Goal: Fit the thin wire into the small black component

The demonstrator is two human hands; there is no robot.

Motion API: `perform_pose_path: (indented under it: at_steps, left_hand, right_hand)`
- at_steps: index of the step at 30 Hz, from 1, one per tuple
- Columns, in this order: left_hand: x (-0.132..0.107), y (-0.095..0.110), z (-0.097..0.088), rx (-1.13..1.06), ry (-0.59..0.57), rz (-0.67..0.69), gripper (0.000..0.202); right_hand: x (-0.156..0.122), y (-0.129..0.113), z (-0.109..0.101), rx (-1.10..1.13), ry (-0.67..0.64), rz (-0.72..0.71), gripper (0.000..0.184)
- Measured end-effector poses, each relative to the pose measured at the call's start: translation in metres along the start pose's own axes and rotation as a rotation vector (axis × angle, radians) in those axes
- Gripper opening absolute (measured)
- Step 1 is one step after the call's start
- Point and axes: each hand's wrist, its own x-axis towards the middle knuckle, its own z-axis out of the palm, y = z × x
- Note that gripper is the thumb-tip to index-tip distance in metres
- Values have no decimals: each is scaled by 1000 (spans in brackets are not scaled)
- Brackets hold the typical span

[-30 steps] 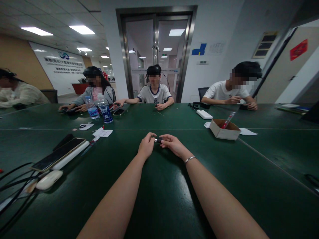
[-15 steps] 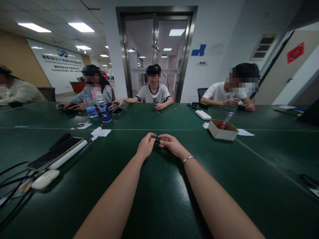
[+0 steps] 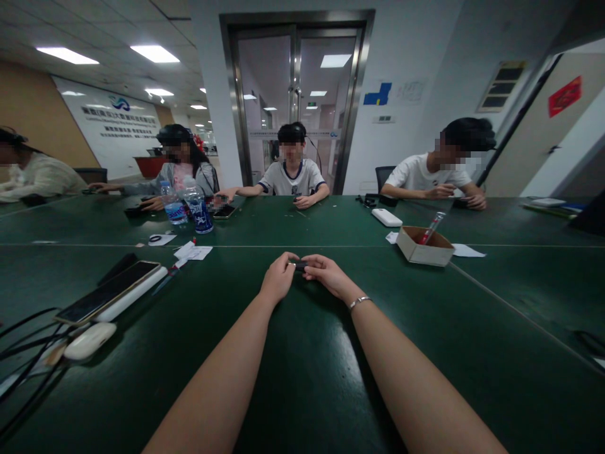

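Just above the green table (image 3: pixel 302 353), a small dark object with a pale, shiny left end (image 3: pixel 300 267) sits between my two hands; it is too small for me to tell its kind. The thumb and fingers of my left hand (image 3: pixel 278 277) pinch its shiny end. From the other side, my right hand (image 3: pixel 326 274) has its fingertips closed on the dark end. A silver bracelet (image 3: pixel 360 302) circles my right wrist.
To the left lie a phone (image 3: pixel 111 293), a white rounded case (image 3: pixel 89 340) and black cables. Two bottles (image 3: pixel 198 208) stand farther back. An open cardboard box (image 3: pixel 425 252) and a white power bank (image 3: pixel 386 217) are to the right. Several people sit opposite.
My hands keep the same pinching hold on the small dark object. The view has shifted slightly. At the left, a co-worker's arm in a grey sleeve has stretched out farther left along the table.
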Motion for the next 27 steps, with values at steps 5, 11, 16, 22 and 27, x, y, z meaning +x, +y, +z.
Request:
perform_pose_path:
  at_steps: [5, 11, 16, 22, 27]
  left_hand:
    - [3, -7, 3, 1, -2, -8, 29]
    - [4, -8, 5, 4, -6, 6, 31]
    - [1, -3, 2, 42, -23, -6, 32]
    - [1, -4, 2, 33, -20, -25, 32]
    - [2, -4, 3, 25, -3, -19, 28]
  right_hand:
    - [0, 0, 0, -3, -9, -2, 29]
    - [0, 0, 0, -5, -15, -5, 29]
    - [-1, -2, 1, -11, -15, -7, 29]
    - [-1, -2, 2, -14, 4, 1, 29]
    - [-2, -3, 2, -23, 10, 3, 28]
